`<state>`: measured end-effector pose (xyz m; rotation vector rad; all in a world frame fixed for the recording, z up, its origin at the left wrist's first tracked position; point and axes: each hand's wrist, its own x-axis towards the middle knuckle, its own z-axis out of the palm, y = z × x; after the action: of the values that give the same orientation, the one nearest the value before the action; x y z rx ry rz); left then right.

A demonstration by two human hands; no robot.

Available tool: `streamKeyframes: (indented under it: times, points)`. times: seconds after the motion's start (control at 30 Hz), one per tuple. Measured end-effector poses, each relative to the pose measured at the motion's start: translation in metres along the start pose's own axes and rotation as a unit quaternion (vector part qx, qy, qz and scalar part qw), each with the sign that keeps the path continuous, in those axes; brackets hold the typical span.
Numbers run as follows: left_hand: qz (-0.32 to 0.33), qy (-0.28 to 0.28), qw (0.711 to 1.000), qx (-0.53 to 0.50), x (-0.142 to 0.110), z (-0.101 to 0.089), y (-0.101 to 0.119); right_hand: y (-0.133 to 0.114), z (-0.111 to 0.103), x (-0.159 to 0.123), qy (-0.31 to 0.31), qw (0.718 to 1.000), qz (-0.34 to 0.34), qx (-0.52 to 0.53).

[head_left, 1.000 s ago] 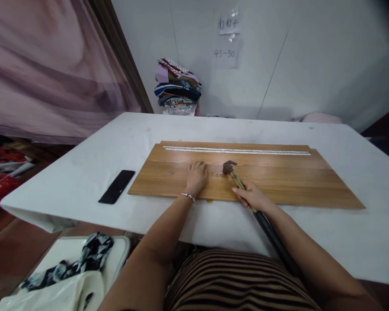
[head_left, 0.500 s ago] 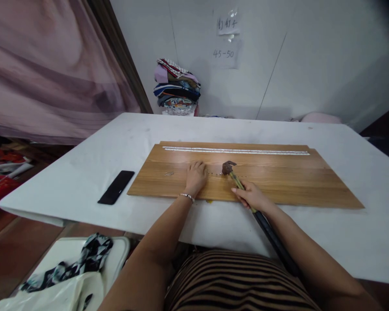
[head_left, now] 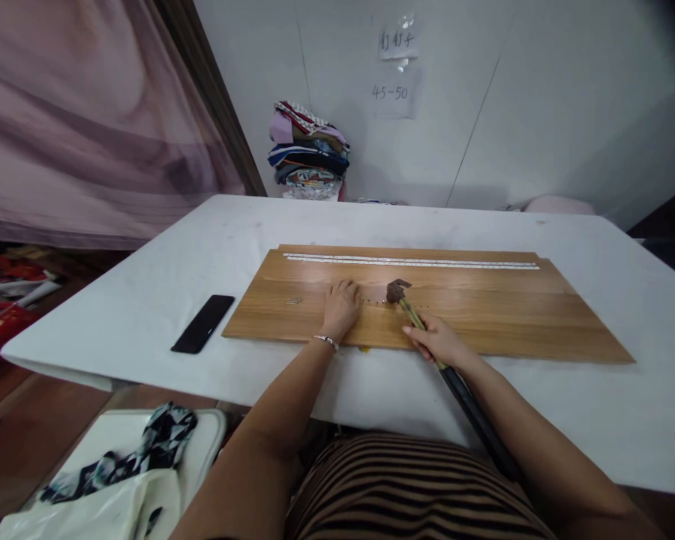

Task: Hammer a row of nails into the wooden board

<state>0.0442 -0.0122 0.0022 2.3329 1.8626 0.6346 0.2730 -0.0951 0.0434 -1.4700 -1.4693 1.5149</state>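
Rusty-headed claw hammer with yellow-and-black handle (head_left: pixel 397 291), over a glossy wood-grain board (head_left: pixel 511 315), grasped by the right hand (head_left: pixel 436 339).
A glancing swing could bend pins in the small dotted row (head_left: pixel 376 302) or strike the released, palm-down left hand (head_left: pixel 342 306); knocks could jolt the thin, loose metal nails (head_left: pixel 294 301) on the smooth, flat surface.

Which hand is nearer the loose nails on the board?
Left. The left hand rests on the board, just to the right of the loose nails. The right hand is farther right, beyond the left, gripping the hammer.
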Motion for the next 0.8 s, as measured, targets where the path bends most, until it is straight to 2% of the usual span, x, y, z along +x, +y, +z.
streamKeyframes:
  times: [0.8]
  points:
    - [-0.004,-0.007,1.0,0.002,-0.0004,-0.0021,0.0022,-0.0036,-0.0002,-0.0018,-0.006,1.0,0.001,0.0]
